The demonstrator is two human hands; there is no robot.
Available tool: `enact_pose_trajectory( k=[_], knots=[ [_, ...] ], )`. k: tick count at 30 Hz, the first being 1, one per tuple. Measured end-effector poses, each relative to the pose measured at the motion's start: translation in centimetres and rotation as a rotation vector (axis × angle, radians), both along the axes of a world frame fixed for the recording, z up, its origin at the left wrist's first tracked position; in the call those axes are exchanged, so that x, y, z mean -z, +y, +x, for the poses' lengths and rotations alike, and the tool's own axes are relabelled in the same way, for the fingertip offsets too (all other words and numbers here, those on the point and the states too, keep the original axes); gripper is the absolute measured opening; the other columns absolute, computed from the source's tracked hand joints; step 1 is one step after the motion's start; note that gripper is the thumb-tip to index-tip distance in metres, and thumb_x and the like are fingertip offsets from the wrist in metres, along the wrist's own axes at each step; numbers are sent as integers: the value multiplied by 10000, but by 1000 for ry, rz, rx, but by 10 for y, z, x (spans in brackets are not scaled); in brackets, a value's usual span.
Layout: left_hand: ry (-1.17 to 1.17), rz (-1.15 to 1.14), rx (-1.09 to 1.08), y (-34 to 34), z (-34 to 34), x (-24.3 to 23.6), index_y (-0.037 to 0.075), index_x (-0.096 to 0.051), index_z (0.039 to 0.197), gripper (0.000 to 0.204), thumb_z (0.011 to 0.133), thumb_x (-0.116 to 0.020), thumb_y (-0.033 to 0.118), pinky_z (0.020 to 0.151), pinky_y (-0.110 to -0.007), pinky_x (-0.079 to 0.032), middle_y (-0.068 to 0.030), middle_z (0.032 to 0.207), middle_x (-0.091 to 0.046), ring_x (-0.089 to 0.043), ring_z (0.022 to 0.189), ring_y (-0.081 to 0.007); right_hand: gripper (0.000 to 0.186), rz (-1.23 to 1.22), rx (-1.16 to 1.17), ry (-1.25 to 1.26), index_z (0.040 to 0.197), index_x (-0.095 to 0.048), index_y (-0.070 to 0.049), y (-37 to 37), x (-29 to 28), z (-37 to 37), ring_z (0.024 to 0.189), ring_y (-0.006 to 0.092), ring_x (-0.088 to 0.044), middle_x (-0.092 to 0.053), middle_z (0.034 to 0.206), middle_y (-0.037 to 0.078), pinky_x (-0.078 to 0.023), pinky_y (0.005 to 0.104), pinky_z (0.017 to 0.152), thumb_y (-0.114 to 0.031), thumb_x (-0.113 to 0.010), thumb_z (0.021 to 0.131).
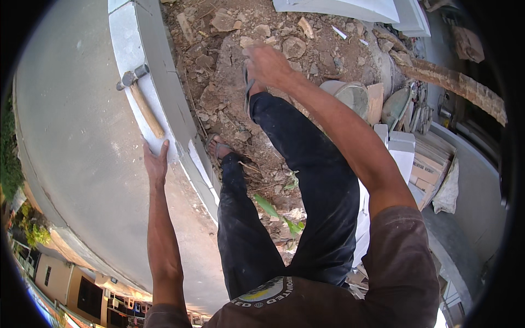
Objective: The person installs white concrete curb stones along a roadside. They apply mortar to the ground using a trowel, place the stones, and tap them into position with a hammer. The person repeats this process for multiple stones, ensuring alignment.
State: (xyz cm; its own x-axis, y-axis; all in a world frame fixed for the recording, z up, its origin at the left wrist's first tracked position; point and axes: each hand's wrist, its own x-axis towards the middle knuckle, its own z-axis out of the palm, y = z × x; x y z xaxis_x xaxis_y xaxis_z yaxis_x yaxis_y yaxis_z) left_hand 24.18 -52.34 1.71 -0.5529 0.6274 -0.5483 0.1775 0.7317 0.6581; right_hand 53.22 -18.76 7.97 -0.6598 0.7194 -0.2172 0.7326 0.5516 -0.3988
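My left hand (156, 162) rests at the near end of a white block (127, 34) laid along the wall, its thumb and fingers apart and nothing gripped. Just beyond the fingertips lies a hammer (145, 106) with a wooden handle and a dark metal head, on top of the block row. Above the rubble, my right hand (268, 64) is stretched forward with its fingers curled downward. Their tips are partly hidden, so whatever they may hold does not show. Beneath that hand is my sandalled right foot (256, 87).
Broken stones and soil (219, 82) cover the ground between the block wall (164, 71) and the right side. A bucket (350, 97), a cardboard box (429, 172) and white blocks (402, 153) stand at the right. More white blocks (350, 8) are at the top. A rough beam (454, 82) slants across the right.
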Motion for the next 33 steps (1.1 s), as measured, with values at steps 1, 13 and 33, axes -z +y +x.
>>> enact_pose_trajectory(
  k=[1,13,33],
  knots=[
    [-10,-9,-9,-4,1,3,-97,-223,1611,1014,930,-794,391,1234,-419,-310,-326,1593,-390,-393,1490,-398,275,-38,56,-232,1022,-678,19,25,-5,46,957,450,-680,-682,999,278,-548,548,862,-213,-545,955],
    [-18,-81,61,1,-9,0,-94,-283,1590,965,933,-794,394,1141,-432,-436,-279,1514,-499,-541,1356,-362,520,-404,746,-705,1195,-698,43,-72,-24,342,1155,446,-686,-706,1216,292,-549,515,997,-405,-710,931],
    [383,125,-34,5,25,-27,-15,-352,1600,898,950,-757,453,1126,-519,-476,-304,1528,-487,-484,1431,-405,404,-653,319,-800,1168,-688,27,-17,-44,366,823,283,-734,-748,983,198,-564,432,730,-270,-764,905]
  ],
)
